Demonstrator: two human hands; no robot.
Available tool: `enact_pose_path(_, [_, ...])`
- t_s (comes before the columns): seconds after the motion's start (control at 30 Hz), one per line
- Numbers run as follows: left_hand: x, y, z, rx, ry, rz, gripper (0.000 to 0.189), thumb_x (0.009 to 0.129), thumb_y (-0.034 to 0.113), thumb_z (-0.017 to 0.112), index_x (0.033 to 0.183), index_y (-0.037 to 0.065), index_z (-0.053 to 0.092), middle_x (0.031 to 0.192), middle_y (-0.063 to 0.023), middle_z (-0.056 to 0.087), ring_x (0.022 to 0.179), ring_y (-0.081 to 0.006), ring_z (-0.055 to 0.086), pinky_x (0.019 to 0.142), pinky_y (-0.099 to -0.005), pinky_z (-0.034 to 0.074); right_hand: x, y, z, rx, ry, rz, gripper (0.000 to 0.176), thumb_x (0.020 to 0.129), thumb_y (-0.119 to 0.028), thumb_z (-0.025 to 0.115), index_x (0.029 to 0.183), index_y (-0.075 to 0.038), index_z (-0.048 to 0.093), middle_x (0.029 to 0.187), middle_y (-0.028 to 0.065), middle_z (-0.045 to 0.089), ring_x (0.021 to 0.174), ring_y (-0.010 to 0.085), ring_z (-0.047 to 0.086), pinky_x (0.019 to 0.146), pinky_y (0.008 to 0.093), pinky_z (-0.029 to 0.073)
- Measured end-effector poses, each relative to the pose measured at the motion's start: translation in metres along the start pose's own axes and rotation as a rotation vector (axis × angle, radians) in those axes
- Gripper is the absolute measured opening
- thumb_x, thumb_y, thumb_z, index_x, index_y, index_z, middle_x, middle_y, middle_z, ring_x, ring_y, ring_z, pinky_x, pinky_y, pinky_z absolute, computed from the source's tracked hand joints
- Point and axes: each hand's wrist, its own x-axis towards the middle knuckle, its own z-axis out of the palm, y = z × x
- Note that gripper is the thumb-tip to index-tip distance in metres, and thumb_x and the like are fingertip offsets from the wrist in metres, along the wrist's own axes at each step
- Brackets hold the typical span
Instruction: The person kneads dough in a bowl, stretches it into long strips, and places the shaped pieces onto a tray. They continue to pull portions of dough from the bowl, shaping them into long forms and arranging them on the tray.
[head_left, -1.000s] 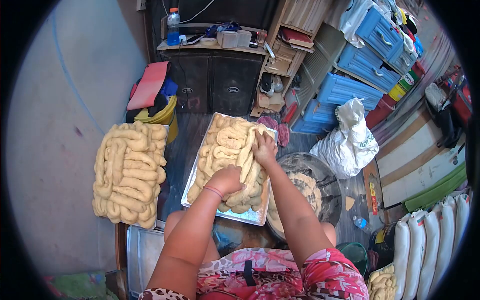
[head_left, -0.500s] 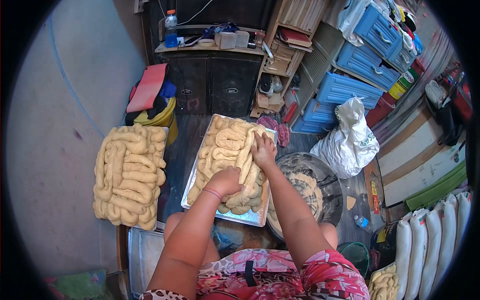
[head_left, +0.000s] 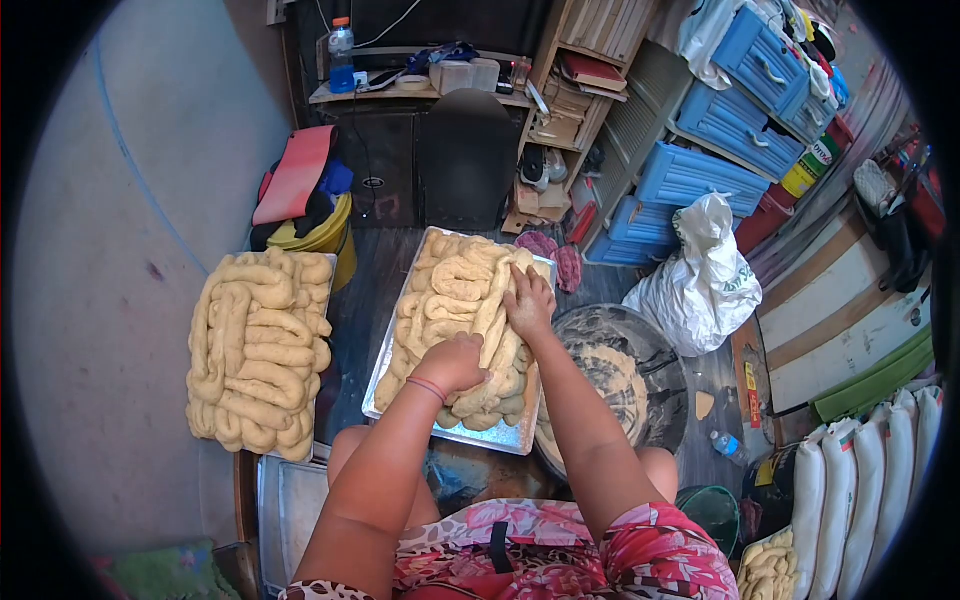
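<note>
Barely anything has shifted over the last second. The left hand (head_left: 452,362) stays clenched at the same spot, and the right hand (head_left: 530,298) has only crept a touch along the long pale-yellow rope of dough (head_left: 492,318), so the pressing of this one rope into place is still going on, by my judgement.

The left hand is curled into a fist, knuckles up, closed on the near end of the rope. A thin pink band (head_left: 427,386) sits on its wrist. The right hand lies at 1 o'clock from the left. It is open and fairly flat, with fingers spread and pressing down on the far stretch of the same rope. How tightly the left fingers wrap underneath is hidden.

The rope lies on top of a pile of coiled dough ropes (head_left: 445,290), along its right side, running from 6 towards 12 o'clock. The pile fills a silver rectangular metal tray (head_left: 500,435), which sits just beyond the person's knees.

At 3 o'clock from the tray, touching its edge, is a large round dark metal bowl (head_left: 662,362) with dough inside. At 9 o'clock, well apart, lies a second heap of yellow dough ropes (head_left: 258,350). Further out at 2 o'clock are a white plastic bag (head_left: 700,285) and stacked blue plastic drawers (head_left: 700,170). A black cabinet (head_left: 440,165) stands at 12 o'clock.
</note>
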Motion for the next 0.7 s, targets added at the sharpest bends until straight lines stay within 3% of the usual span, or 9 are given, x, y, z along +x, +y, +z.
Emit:
enact_pose_path(0.1, [0.0, -0.001, 0.003, -0.01, 0.009, -0.003, 0.05, 0.074, 0.031, 0.065, 0.11, 0.0, 0.051, 0.108, -0.0236, 0.054, 0.098, -0.0368, 0.055, 0.084, -0.0423, 0.044, -0.001, 0.001, 0.0, 0.009, 0.007, -0.005, 0.059, 0.079, -0.032, 0.053, 0.136, -0.025, 0.037, 0.14, 0.0146, 0.032, 0.128, 0.0351, 0.027, 0.104, 0.0483, 0.018])
enact_pose_path(0.17, [0.001, -0.001, 0.004, -0.018, 0.019, -0.006, 0.047, 0.074, 0.029, 0.064, 0.11, 0.002, 0.051, 0.105, -0.0231, 0.055, 0.097, -0.0369, 0.054, 0.084, -0.0423, 0.043, -0.002, 0.001, 0.0, 0.045, 0.026, -0.024, 0.057, 0.08, -0.03, 0.054, 0.134, -0.023, 0.038, 0.139, 0.0153, 0.034, 0.129, 0.0367, 0.026, 0.103, 0.0557, 0.018])
enact_pose_path(0.6, [0.006, 0.003, 0.0, 0.013, -0.012, -0.021, 0.05, 0.074, 0.032, 0.066, 0.108, -0.001, 0.05, 0.11, -0.0231, 0.054, 0.099, -0.0366, 0.056, 0.084, -0.0426, 0.046, -0.001, 0.004, 0.0, 0.057, 0.052, -0.053, 0.058, 0.079, -0.031, 0.055, 0.134, -0.021, 0.039, 0.137, 0.0158, 0.036, 0.128, 0.0358, 0.028, 0.104, 0.0536, 0.018])
enact_pose_path(0.67, [0.008, 0.003, 0.002, 0.012, -0.027, -0.019, 0.05, 0.074, 0.032, 0.066, 0.108, 0.0, 0.05, 0.112, -0.0225, 0.054, 0.1, -0.0366, 0.056, 0.084, -0.0425, 0.046, -0.001, 0.005, -0.005, 0.009, -0.048, -0.027, 0.056, 0.084, -0.031, 0.053, 0.136, -0.019, 0.037, 0.14, 0.0144, 0.033, 0.129, 0.0316, 0.029, 0.105, 0.0433, 0.02])
enact_pose_path(0.7, [0.01, 0.002, 0.004, 0.045, 0.005, -0.053, 0.049, 0.073, 0.032, 0.066, 0.108, 0.001, 0.051, 0.112, -0.0212, 0.053, 0.101, -0.0363, 0.055, 0.085, -0.0425, 0.045, 0.007, 0.019, 0.002, 0.006, -0.046, -0.016, 0.056, 0.084, -0.031, 0.053, 0.136, -0.019, 0.037, 0.14, 0.0144, 0.033, 0.129, 0.0316, 0.029, 0.105, 0.0433, 0.02])
